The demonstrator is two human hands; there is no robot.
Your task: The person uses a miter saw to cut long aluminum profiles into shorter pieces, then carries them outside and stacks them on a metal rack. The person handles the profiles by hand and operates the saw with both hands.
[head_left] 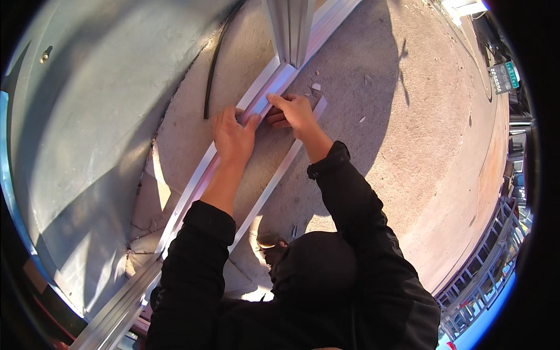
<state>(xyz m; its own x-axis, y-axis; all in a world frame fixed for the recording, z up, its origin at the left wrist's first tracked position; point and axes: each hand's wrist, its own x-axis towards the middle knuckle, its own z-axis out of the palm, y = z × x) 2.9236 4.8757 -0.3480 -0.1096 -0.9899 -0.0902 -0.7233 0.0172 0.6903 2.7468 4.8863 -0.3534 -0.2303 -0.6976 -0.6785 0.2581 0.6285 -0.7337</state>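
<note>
A long silver metal frame rail (201,169) runs diagonally from the lower left to the foot of a metal upright post (290,32). Its inner channel has a pinkish sheen in the light. My left hand (232,137) grips the rail from its left side, thumb and fingertips curled over the channel. Just beyond it, my right hand (294,114) presses its thumb side on the rail near the post, the other fingers curled at the rail's right edge and partly in shadow. Beneath my right wrist passes a thin, pale flat strip (274,181), lying beside the rail.
A black hose or cable (214,70) lies left of the rail on concrete (420,140), next to a grey panel-like surface (111,116). Small debris (316,87) is scattered near the post. At the right edge are a ladder (484,274) and a small sign-like card (503,78).
</note>
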